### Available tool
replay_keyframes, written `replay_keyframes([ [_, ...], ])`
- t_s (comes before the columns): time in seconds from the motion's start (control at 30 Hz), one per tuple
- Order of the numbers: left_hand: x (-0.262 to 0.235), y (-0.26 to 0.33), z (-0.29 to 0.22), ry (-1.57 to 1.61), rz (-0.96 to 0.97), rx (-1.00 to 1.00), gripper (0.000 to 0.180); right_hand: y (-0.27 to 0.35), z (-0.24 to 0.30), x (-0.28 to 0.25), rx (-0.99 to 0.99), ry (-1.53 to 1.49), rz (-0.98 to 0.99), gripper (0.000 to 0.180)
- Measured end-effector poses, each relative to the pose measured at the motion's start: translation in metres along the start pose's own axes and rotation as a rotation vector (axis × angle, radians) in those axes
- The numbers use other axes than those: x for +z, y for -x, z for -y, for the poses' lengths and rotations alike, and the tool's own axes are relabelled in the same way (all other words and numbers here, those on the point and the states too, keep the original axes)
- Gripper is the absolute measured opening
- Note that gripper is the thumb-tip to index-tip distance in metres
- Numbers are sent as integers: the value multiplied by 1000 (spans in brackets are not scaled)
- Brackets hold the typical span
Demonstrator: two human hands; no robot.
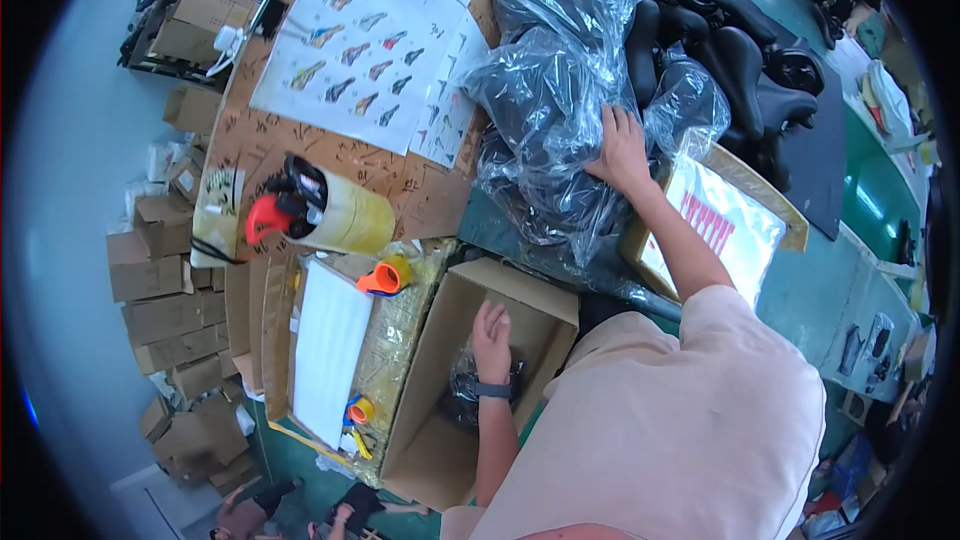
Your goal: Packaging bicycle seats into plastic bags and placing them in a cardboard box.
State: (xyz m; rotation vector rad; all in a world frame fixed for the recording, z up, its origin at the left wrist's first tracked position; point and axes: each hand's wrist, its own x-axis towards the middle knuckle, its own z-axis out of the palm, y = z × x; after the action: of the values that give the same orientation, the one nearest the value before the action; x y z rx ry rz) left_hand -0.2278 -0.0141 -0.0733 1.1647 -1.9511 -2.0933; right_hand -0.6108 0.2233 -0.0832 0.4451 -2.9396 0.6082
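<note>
Black bicycle saddles in clear plastic bags (560, 70) are heaped on the bench in front of me. My right hand (622, 152) rests on this heap, its fingers spread over the plastic and not wrapped round a saddle. Lower and to the left, my left hand (491, 342), with a dark band at the wrist, hangs over an open cardboard box (440, 340). Its fingers are stretched out and nothing shows in them. Beneath that wrist, a dark plastic-wrapped item (462, 390) lies inside the box; its kind is partly hidden.
Unwrapped black saddles (735, 65) crowd the far right of the bench. An open carton (720, 220) holds printed white sheets. Left are a picture sheet (360, 50), a yellow tool holder (355, 215), an orange tape dispenser (385, 278) and stacked cartons (165, 290). Other people sit or stand farther off.
</note>
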Motion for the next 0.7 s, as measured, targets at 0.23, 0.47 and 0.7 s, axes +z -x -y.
replay_keyframes([
  [0.23, 127, -136, -107, -183, 71, 290, 68, 2, -1, -13, 18, -130, 67, 128],
  [0.47, 234, -269, -146, -641, -51, 493, 120, -9, -30, -44, -134, -234, 299, 118],
  [0.7, 227, -233, -148, -758, -179, 365, 108, -123, -35, -90, -113, -393, -255, 67],
])
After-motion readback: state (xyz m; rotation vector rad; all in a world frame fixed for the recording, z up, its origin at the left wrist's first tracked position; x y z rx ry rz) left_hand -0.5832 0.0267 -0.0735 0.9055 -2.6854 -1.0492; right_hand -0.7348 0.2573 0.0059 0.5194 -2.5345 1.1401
